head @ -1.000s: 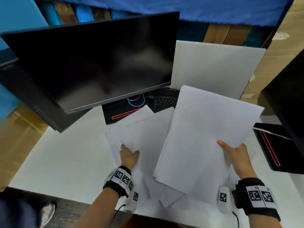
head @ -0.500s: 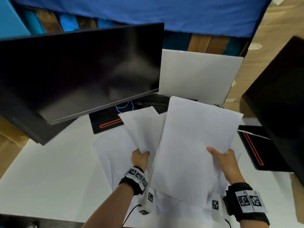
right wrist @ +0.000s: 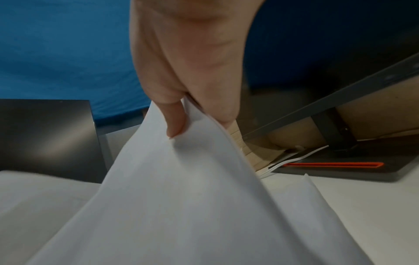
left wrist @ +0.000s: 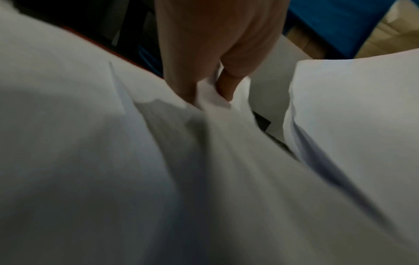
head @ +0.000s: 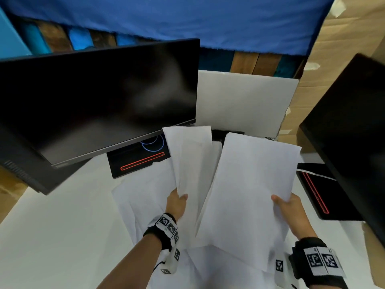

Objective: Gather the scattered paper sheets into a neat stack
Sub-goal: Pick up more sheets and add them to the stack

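Left hand: your left hand [head: 177,205] is raised in front of the monitor [head: 100,97], its fingers [left wrist: 188,86] and thumb curled shut in a pinch on the near edge of a white sheet [head: 188,157].
Left sheet: it rises from your grip towards the monitor's lower right corner, lifted off the bench [head: 58,226] and slightly curled.
Right hand: your right hand [head: 289,211] sits to the right of the monitor, nearer you, thumb on top and fingers [right wrist: 174,122] beneath, closed on the right edge of a larger sheaf of paper [head: 250,195].
Right sheaf: held up and tilted, just beside the left sheet; the right wrist view shows more than one layer in the pinch.
Loose sheets: more white sheets [head: 135,201] lie overlapping on the bench in front of the monitor, under both hands.
Monitor: dark screen, tilted, at the far left of the bench.
Other things: a black stand base with a red line [head: 137,161] sits beneath the monitor; a white board [head: 245,103] stands just to its right; a second dark screen [head: 350,126] is further right.
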Available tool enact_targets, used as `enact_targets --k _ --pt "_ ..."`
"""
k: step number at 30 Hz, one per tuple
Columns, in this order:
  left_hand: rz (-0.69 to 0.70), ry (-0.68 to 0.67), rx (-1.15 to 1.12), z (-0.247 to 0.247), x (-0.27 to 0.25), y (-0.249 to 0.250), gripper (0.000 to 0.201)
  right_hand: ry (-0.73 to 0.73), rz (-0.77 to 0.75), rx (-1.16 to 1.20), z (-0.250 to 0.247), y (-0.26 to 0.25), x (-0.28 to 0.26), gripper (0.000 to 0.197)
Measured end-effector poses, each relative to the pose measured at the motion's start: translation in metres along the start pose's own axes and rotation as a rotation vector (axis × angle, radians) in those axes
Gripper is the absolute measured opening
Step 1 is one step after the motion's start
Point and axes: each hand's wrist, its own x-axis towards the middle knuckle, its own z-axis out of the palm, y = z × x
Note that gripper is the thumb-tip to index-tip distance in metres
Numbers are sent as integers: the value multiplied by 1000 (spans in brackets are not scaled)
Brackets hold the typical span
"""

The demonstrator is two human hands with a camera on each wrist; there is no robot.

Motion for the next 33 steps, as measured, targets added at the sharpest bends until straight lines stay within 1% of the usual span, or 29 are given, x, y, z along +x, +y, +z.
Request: enact_targets --k 2,6,8,10,12,14,16,18,20,21,22,24,25,26,28,29,33 --pt "40 31 23 -12 1 10 33 -1 -8 -16 -1 -3 3 35" --pt "112 116 -119 -70 3 43 28 113 -24 -96 -19 -5 12 36" --pt "171 109 -156 -97 -2 60 31 156 -50 -135 -25 -8 17 35" --pt "202 56 -187 -108 -10 73 32 153 -86 -157 -23 -16 19 36" --pt "209 -15 -201 -103 -15 81 27 93 -108 -127 -14 -28 19 36" --pt "204 -88 -206 -89 -16 82 17 -11 -131 -30 -1 -42 15 36" --pt "193 -145 -221 -74 -16 83 19 -110 -174 59 9 -55 8 39" --pt "168 -192 -245 -61 -17 84 21 -194 -210 125 17 -68 0 35" --pt "177 -271 -274 -52 -19 87 19 -227 -221 194 25 -80 -5 25" --pt "184 -310 -280 -47 -20 89 20 -223 -209 236 28 -85 -8 25" --pt "196 -326 -274 -44 -21 90 19 -228 -201 295 30 -88 -12 30" --pt "227 -287 -277 -40 -23 96 19 -263 -246 452 31 -89 -15 48" --pt "246 -258 -294 -39 -24 99 21 -274 -279 477 32 -89 -16 55" --pt "269 -237 -314 -40 -26 102 23 -278 -321 459 32 -90 -18 51" --pt "323 -225 -348 -44 -30 112 26 -239 -381 386 32 -95 -21 29" --pt "354 -239 -365 -46 -32 117 27 -208 -403 365 33 -98 -21 24" --pt "472 -284 -421 -58 -34 130 45 -237 -480 383 33 -106 -22 32"
